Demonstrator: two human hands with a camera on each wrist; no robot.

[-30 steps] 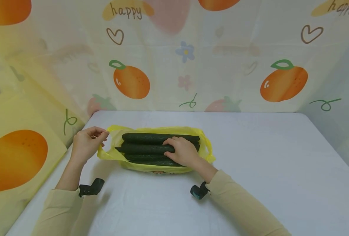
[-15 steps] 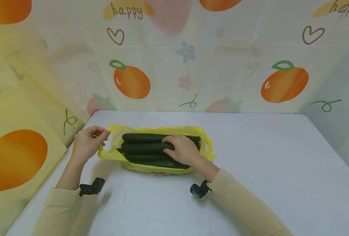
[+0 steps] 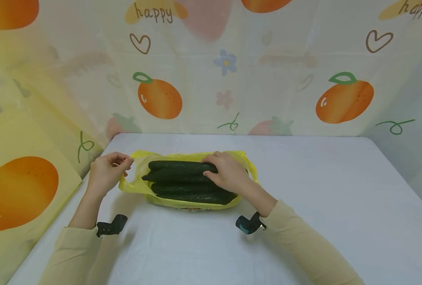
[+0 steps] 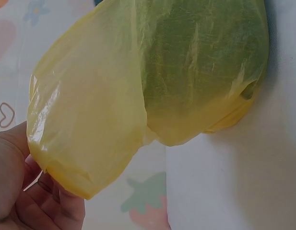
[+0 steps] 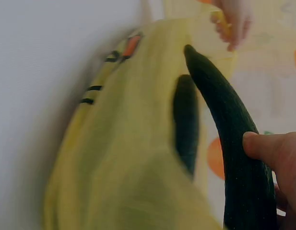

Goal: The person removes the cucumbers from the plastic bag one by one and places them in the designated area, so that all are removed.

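Note:
My left hand (image 3: 105, 172) pinches the edge of a yellow plastic bag (image 3: 136, 187) at its left end and keeps that part pulled up and out. The bag lies lengthwise on the table, its mouth facing up, with several dark green cucumbers (image 3: 196, 196) inside. Over the bag's right half, my right hand (image 3: 230, 172) grips one cucumber (image 5: 227, 110), thumb on the near side. In the right wrist view that cucumber stands above another cucumber (image 5: 185, 120) in the bag. The fingers on its far side are mostly hidden.
The table (image 3: 325, 206) has a white cover. Behind it hangs a printed cloth (image 3: 268, 91) with oranges and hearts, which also runs along the left side. Each wrist carries a small black camera (image 3: 113, 225).
My right hand has moved up and to the right, and the gripped cucumber has risen from among the others. The left hand keeps its place on the bag's edge.

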